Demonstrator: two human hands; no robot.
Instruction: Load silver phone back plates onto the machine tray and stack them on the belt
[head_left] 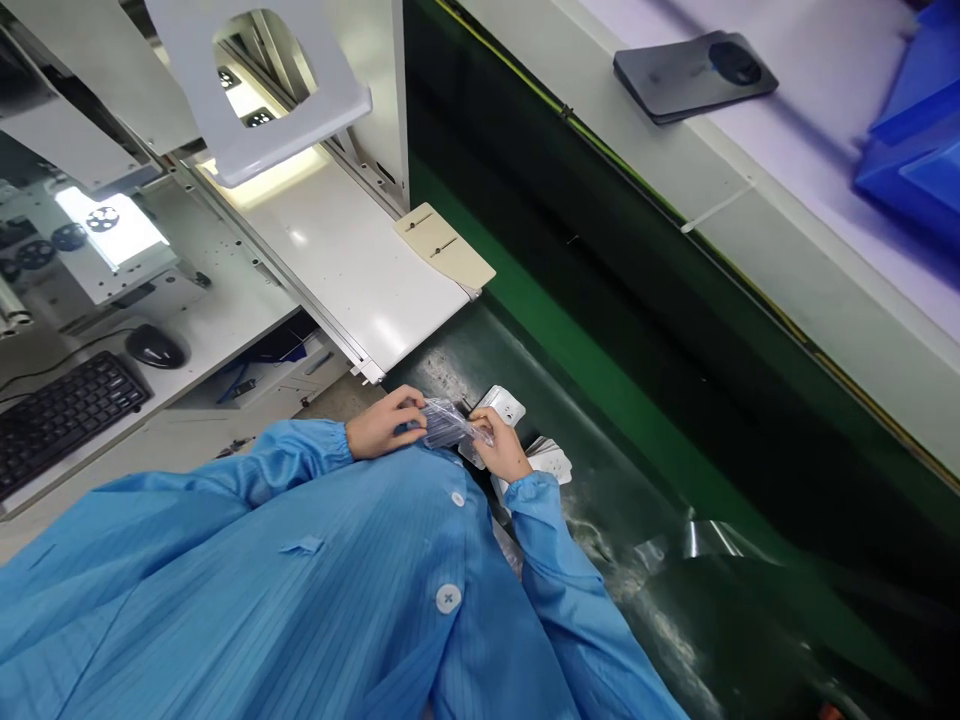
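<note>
— Clear plastic sleeve, crinkled and glossy, sits between our two hands close against the blue smock, just above the dark green conveyor belt. What grips it?

— Our left hand curls around its near end, fingers closed on the film; our right hand pinches the far end, thumb on top. We cannot tell what lies inside.

— How do we handle it well?

— We judge it best to keep both pinches near the ends, so the film stays taut and does not slip.

— And the room around us?

— Small white cards lie on the belt just beside the right hand, another white piece just behind the sleeve. The white machine shelf ends in a corner near the left hand. Rightward the belt runs open; a phone and blue bins rest well apart on the far table.
</note>
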